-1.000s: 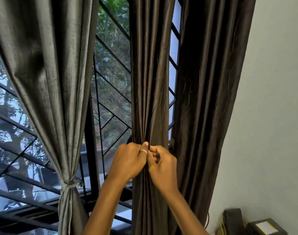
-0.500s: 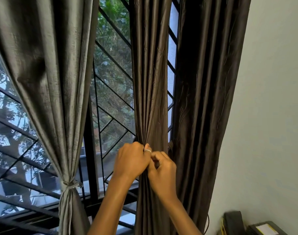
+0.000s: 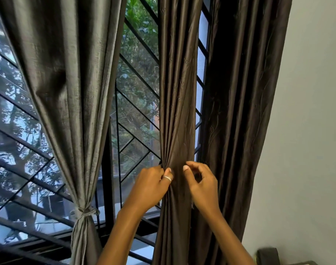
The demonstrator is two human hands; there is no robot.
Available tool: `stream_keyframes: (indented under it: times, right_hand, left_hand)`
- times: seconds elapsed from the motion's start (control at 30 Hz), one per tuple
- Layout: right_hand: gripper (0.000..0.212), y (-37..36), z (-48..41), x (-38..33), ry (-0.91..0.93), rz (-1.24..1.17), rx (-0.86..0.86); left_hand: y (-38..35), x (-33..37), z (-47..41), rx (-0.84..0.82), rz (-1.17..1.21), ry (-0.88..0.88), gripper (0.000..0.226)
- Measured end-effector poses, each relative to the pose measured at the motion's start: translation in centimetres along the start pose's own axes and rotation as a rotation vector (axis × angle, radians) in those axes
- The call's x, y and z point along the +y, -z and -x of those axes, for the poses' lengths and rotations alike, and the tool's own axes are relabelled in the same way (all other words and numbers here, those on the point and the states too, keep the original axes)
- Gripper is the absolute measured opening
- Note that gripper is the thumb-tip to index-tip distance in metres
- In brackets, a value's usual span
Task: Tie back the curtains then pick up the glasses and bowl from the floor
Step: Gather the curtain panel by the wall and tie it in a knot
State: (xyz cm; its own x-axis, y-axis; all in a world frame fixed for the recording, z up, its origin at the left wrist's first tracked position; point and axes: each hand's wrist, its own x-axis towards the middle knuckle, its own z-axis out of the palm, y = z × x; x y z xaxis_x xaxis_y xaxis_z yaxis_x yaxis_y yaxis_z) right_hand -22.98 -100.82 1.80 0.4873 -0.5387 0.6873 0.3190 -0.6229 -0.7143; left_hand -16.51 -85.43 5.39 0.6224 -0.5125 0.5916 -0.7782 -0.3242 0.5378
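Note:
A dark brown curtain [image 3: 177, 92] hangs in the middle of the window, bunched at waist height. My left hand [image 3: 152, 185], with a ring on the thumb, grips that bunch from the left. My right hand [image 3: 201, 183] is just to the right of the bunch, fingers curled, thumb and forefinger apart; what it holds, if anything, I cannot make out. To the left, a grey curtain [image 3: 67, 83] is bound by a knotted tie [image 3: 86, 212]. A third, darker curtain [image 3: 241, 111] hangs loose on the right. No glasses or bowl are in view.
Behind the curtains is a window with a black diagonal grille [image 3: 136, 134] and trees outside. A pale wall [image 3: 306, 131] runs down the right side. A dark object [image 3: 266, 255] sits at the bottom right corner.
My hands were pressed together on the middle curtain; now the right hand has drawn away to the right. The left hand keeps its grip on the bunch.

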Motion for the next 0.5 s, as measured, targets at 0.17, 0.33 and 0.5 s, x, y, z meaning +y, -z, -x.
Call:
stream_keyframes:
  times: [0.17, 0.33, 0.5]
  right_hand:
    - [0.063, 0.4, -2.7, 1.0, -0.226, -0.143, -0.198]
    - [0.076, 0.8, -5.0, 1.5, -0.412, -0.426, -0.470]
    - [0.109, 0.8, -5.6, 1.4, -0.554, -0.677, -0.626]
  left_hand:
    - [0.6, -0.7, 0.7, -0.070, 0.281, 0.101, 0.051]
    - [0.8, -1.7, 0.5, -0.131, 0.633, 0.267, 0.049]
    - [1.0, -0.5, 0.9, -0.136, 0.880, 0.381, 0.045]
